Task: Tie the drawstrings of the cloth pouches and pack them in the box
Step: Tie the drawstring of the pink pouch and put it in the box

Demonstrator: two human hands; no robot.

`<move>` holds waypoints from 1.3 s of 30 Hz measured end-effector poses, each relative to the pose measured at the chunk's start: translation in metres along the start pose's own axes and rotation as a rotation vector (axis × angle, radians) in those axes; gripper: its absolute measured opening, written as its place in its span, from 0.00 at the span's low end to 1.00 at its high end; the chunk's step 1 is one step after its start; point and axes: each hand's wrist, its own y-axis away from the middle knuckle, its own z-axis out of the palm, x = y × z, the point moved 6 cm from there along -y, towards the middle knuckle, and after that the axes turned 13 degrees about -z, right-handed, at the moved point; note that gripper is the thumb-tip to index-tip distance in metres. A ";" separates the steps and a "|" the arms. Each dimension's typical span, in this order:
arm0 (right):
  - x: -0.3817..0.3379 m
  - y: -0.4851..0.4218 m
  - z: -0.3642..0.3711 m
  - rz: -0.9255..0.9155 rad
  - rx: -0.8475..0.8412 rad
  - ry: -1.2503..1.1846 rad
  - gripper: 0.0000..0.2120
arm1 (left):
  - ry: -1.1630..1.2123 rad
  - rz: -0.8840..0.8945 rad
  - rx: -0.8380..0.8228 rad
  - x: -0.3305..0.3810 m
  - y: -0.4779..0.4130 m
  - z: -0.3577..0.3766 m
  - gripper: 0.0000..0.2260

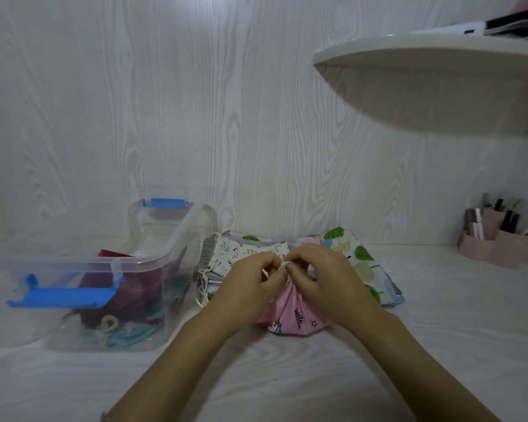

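So the white tabletop (287,379) carries everything. Biggest thing on it is one clear plastic box (141,259) with two blue latches, sitting toward the left edge with its lid off. I count at least two pouches in it already, one dark red and one teal, though they're too bunched up for an exact number.

Mid-surface, toward the far edge, there's a flat pile of pouches. I can pick out two for sure, an animal print one (241,254) and a tree print one (363,263). Maybe more underneath, can't tell.

Just in front of the pile is one pink pouch (290,312), neck gathered. Left hand (247,284) and right hand (317,278) both pinch its cream drawstring (285,264) at the top, so I'd say we're mid-knot. Next move looks like pulling the knot snug without letting the neck loosen, then carrying it left into the box.
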 end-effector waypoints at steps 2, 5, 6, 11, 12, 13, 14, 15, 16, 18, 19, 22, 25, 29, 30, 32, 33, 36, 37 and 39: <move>0.000 0.000 0.001 0.004 -0.013 0.020 0.06 | -0.013 0.010 0.002 0.000 0.001 -0.001 0.09; 0.003 0.000 0.003 0.050 -0.028 -0.004 0.05 | -0.081 0.014 0.021 -0.001 0.002 -0.002 0.09; 0.004 0.001 0.004 0.102 -0.024 -0.043 0.04 | -0.110 0.014 0.032 -0.001 0.002 -0.002 0.09; 0.012 0.008 0.012 0.509 -0.034 -0.643 0.10 | -0.181 0.039 0.073 0.002 0.001 -0.006 0.07; 0.011 0.010 0.017 0.582 -0.043 -0.890 0.13 | -0.170 0.045 0.069 0.004 0.001 -0.006 0.07; 0.008 0.011 0.021 0.659 -0.028 -1.138 0.14 | -0.153 0.047 0.068 0.005 0.001 -0.006 0.07; 0.009 0.012 0.024 0.712 -0.004 -1.301 0.12 | -0.128 0.045 0.070 0.005 0.001 -0.006 0.08; 0.009 0.011 0.024 0.748 0.019 -1.393 0.09 | -0.098 0.041 0.073 0.006 0.001 -0.007 0.08; 0.013 0.011 0.025 0.740 0.041 -1.402 0.09 | -0.070 0.034 0.075 0.005 0.001 -0.007 0.08; 0.017 0.011 0.024 0.666 0.048 -1.230 0.07 | -0.035 0.014 0.064 0.004 0.001 -0.007 0.09; 0.015 0.009 0.020 0.611 0.043 -1.064 0.07 | -0.025 0.004 0.053 0.003 0.001 -0.007 0.09; 0.018 0.009 0.008 0.479 0.175 -0.628 0.04 | -0.022 -0.024 0.035 0.002 0.003 -0.005 0.09; 0.012 0.007 -0.001 0.308 0.242 -0.324 0.09 | -0.002 -0.061 0.052 -0.002 0.003 -0.006 0.10; 0.004 0.004 0.002 0.177 0.170 -0.227 0.04 | 0.062 -0.096 0.069 -0.005 0.001 -0.008 0.09; 0.003 0.004 0.002 0.162 0.162 -0.225 0.04 | 0.063 -0.093 0.072 -0.005 0.001 -0.008 0.09; 0.004 0.004 0.002 0.178 0.160 -0.243 0.05 | 0.056 -0.072 0.061 -0.004 0.001 -0.007 0.07; 0.009 0.004 0.002 0.227 0.162 -0.288 0.06 | 0.050 -0.054 0.057 -0.003 0.001 -0.008 0.07; 0.030 0.006 -0.006 0.465 0.212 -0.631 0.06 | 0.077 -0.042 0.165 -0.003 -0.002 -0.019 0.06; 0.034 0.008 -0.008 0.528 0.216 -0.720 0.07 | 0.103 -0.057 0.229 -0.005 -0.003 -0.025 0.05; 0.037 0.009 -0.009 0.567 0.171 -0.777 0.06 | 0.167 -0.089 0.293 -0.007 -0.002 -0.032 0.06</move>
